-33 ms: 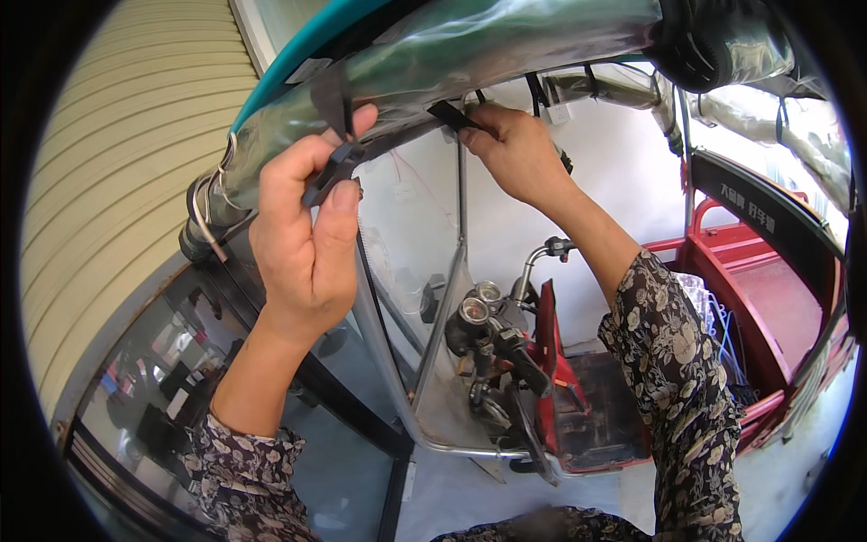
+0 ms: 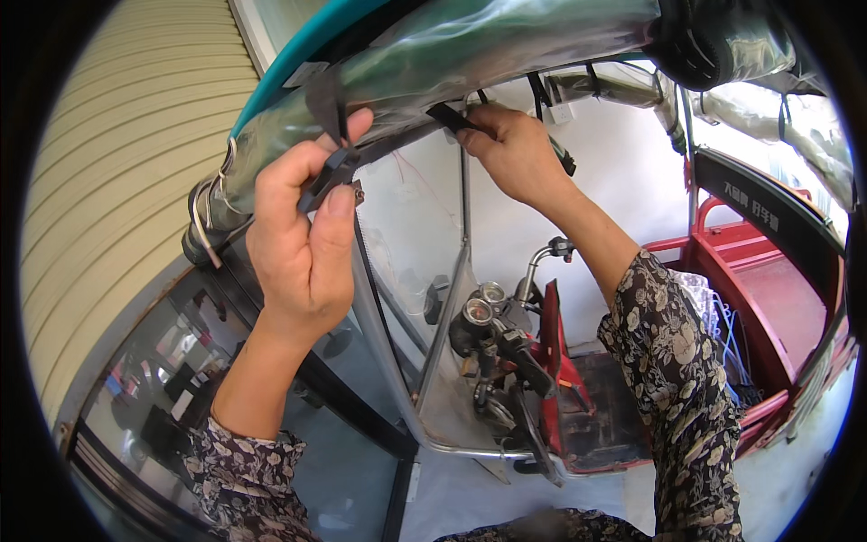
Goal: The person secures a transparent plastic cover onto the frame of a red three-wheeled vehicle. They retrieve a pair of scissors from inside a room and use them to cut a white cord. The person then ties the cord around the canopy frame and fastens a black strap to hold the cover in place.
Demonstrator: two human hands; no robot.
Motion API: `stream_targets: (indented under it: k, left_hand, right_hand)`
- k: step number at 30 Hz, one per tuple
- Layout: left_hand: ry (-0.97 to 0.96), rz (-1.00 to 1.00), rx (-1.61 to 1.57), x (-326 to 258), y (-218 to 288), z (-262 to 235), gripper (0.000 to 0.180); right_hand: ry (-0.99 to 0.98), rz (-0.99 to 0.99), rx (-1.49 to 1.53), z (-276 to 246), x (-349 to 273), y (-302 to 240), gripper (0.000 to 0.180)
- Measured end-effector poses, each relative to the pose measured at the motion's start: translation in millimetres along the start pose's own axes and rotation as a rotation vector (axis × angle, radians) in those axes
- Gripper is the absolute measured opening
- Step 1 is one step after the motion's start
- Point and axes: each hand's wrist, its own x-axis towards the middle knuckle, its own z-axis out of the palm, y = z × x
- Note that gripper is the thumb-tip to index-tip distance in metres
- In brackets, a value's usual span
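Note:
Overhead, a rolled-up clear plastic curtain (image 2: 506, 45) runs under the teal canopy edge (image 2: 271, 77) of a three-wheeled cargo vehicle. Below the roll, my left hand (image 2: 302, 239) is closed, pinching a small black plastic buckle (image 2: 327, 177) between thumb and fingers. A black strap (image 2: 328, 104) hangs from the roll down to that buckle. To the right, my right hand (image 2: 519, 154) pinches the flat end of a black strap (image 2: 447, 117) against the underside of the roll. Its far fingers are partly hidden behind the hand.
Handlebars with round gauges (image 2: 479, 311) stand below my hands, beside a red front panel (image 2: 553, 379). At right is the red cargo bed (image 2: 768, 298) with hangers inside. A glass door (image 2: 172, 379) and ridged yellowish wall (image 2: 135, 135) are on the left. A metal frame post (image 2: 388, 352) rises between.
The view has shifted very slightly, with the handlebars a little lower and to the right. Both hands keep their holds on the buckle and the strap.

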Motion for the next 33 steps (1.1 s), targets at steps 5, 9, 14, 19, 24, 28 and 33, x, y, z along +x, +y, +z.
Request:
stream_targets:
  k: [5, 9, 14, 19, 24, 28, 33]
  left_hand:
    - [0.015, 0.127, -0.054, 8, -10, 2, 0.023]
    - [-0.021, 0.129, -0.076, 8, -9, 1, 0.026]
    - [-0.058, 0.076, -0.039, 10, -2, 7, 0.026]
    - [-0.074, 0.005, 0.017, 5, 7, 15, 0.028]
    - [-0.084, 0.02, 0.212, 11, -2, 30, 0.032]
    - [-0.093, -0.003, 0.263, 30, -2, 25, 0.032]
    - [-0.079, -0.036, 0.243, 51, 6, 25, 0.03]
  right_hand:
    - [-0.091, 0.054, 0.4, 22, -13, 13, 0.023]
    - [-0.177, 0.094, 0.692, 32, -30, 11, 0.017]
    - [-0.184, 0.104, 0.933, 31, -39, 21, 0.015]
    - [-0.211, 0.111, 1.036, 22, -38, 31, 0.017]
    - [-0.23, 0.069, 1.063, 18, -21, 44, 0.017]
    - [-0.172, -0.148, 0.98, 24, -10, 53, 0.017]
    - [0.208, -0.517, 0.754, 36, 2, 58, 0.018]
